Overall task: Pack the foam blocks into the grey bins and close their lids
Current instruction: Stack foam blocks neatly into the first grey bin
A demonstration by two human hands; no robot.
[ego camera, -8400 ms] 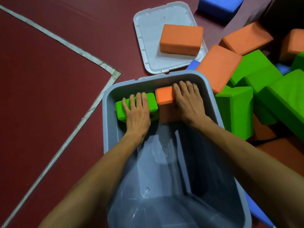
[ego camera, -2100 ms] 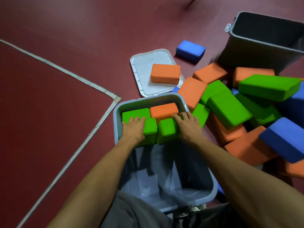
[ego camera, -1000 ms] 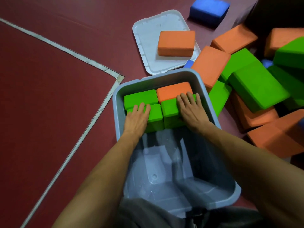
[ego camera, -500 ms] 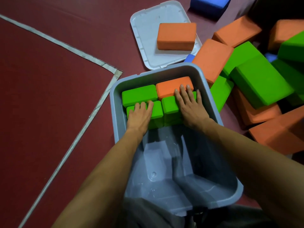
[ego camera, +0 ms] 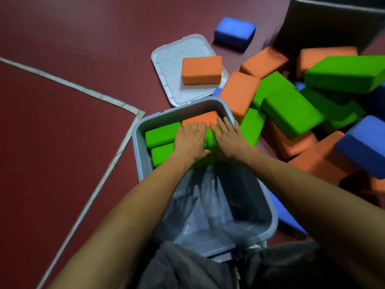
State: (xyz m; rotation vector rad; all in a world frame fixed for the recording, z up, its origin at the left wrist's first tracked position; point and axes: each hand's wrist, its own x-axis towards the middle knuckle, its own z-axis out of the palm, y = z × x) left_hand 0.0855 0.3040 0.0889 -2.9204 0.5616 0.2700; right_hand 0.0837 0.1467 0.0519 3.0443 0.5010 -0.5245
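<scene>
Head view: green and orange foam blocks (ego camera: 161,133) sat in grey plastic bin (ego camera: 139,151), centre frame.
Hands: left hand (ego camera: 190,140), right hand (ego camera: 229,138) pressed flat on them, fingers straight.
Handling: likely light, squashy; grip long sides.

dark red floor (ego camera: 62,163), pale taped lines (ego camera: 68,85) meeting at a corner

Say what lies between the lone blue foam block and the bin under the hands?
A white plastic lid bearing one orange foam block, seen in the head view.
</scene>
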